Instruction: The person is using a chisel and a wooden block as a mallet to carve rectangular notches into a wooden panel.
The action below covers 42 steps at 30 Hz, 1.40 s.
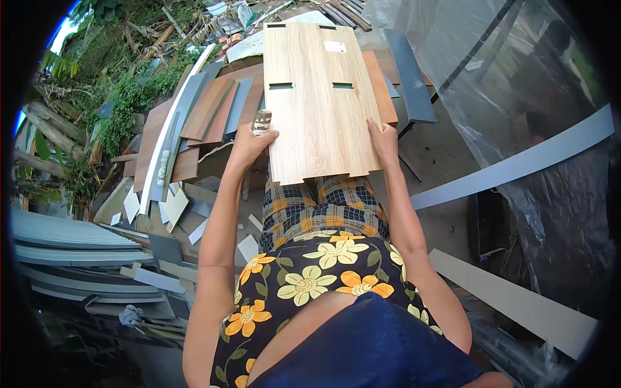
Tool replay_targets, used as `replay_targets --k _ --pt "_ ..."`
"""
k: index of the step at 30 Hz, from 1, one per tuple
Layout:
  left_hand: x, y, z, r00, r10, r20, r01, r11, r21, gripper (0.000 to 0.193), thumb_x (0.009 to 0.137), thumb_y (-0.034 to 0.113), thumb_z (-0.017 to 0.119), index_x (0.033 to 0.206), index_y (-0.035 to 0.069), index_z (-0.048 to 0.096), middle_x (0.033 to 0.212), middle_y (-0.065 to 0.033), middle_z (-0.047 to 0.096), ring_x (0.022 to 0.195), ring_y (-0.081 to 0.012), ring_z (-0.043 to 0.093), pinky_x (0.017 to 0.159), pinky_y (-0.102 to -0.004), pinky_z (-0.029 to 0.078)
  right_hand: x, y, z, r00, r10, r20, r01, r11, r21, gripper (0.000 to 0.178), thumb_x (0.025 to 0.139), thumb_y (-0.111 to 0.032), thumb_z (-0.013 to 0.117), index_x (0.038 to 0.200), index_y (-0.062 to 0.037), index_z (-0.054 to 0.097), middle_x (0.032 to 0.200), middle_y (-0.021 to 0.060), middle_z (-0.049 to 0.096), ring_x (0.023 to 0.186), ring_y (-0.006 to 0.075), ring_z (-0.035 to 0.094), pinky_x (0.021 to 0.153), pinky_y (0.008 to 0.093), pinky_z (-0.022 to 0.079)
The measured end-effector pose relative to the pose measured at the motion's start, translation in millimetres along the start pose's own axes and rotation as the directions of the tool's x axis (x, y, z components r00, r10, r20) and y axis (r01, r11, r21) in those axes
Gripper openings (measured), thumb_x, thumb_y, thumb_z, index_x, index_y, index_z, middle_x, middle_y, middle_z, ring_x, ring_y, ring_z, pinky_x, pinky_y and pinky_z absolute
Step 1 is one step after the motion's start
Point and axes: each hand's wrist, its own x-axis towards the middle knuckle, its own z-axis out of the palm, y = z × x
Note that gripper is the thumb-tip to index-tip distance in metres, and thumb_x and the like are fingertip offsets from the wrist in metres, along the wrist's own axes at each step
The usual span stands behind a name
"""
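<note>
With my left grip (251, 147) and right grip (384, 143) holding opposite long edges of the pale wooden panel (317, 123), its notched near end before my plaid trousers (323, 210), I'd best share the weight evenly between both sides so it doesn't twist.

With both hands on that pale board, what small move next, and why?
Perhaps set the small brown-and-white cylinder aside: it appears tucked against the left hand, which also holds one edge of the pale board. Without it, that hand could probably grip more firmly, while the right hand holds the opposite edge.
</note>
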Motion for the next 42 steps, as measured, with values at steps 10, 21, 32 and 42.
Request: replay_targets --k 10,21,32,42 --pt "48.2 -140.6 28.0 0.985 -0.161 -0.069 0.159 0.987 -0.03 0.037 0.069 0.027 0.077 0.087 -0.004 0.068 0.081 -0.0133 0.07 0.072 -0.0192 0.066 0.069 -0.0327 0.052 42.8 -8.8 39.1 0.999 -0.033 0.035 0.045 0.906 -0.422 0.057 0.084 -0.049 0.063 0.096 0.0063 0.068 0.087 0.0224 0.07 0.084 0.0349 0.069 0.077 0.0433 0.051" --pt "105.4 -113.0 43.9 0.958 -0.262 -0.113 0.278 0.947 0.163 0.047 0.065 0.033 0.077 0.093 -0.005 0.069 0.094 -0.0251 0.069 0.09 -0.0333 0.069 0.079 -0.0399 0.054 103.6 -13.4 44.1 0.987 -0.087 0.138 0.154 0.771 -0.618 0.058 0.085 -0.04 0.062 0.11 0.0123 0.061 0.108 0.035 0.062 0.106 0.046 0.059 0.093 0.0477 0.046" --pt "71.6 -85.6 19.2 0.961 -0.269 -0.065 0.275 0.903 0.33 0.035 0.067 0.017 0.073 0.094 -0.005 0.069 0.096 -0.0258 0.068 0.094 -0.0391 0.068 0.081 -0.0453 0.055 49.4 -34.4 50.8 0.96 -0.258 0.113 0.256 0.634 -0.73 0.064 0.085 -0.034 0.069 0.136 -0.002 0.047 0.131 0.0256 0.047 0.125 0.0399 0.044 0.103 0.0482 0.038" --pt "3.0 -117.1 -37.0 0.898 -0.344 -0.273 0.388 0.913 0.127 0.04 0.068 0.025 0.072 0.101 0.002 0.067 0.099 -0.021 0.069 0.093 -0.0355 0.067 0.083 -0.0425 0.053 -10.6 -33.3 93.5 0.829 -0.517 0.211 0.549 0.683 -0.482 0.049 0.088 -0.026 0.066 0.13 -0.0043 0.053 0.136 0.025 0.044 0.127 0.0406 0.042 0.104 0.0494 0.036"
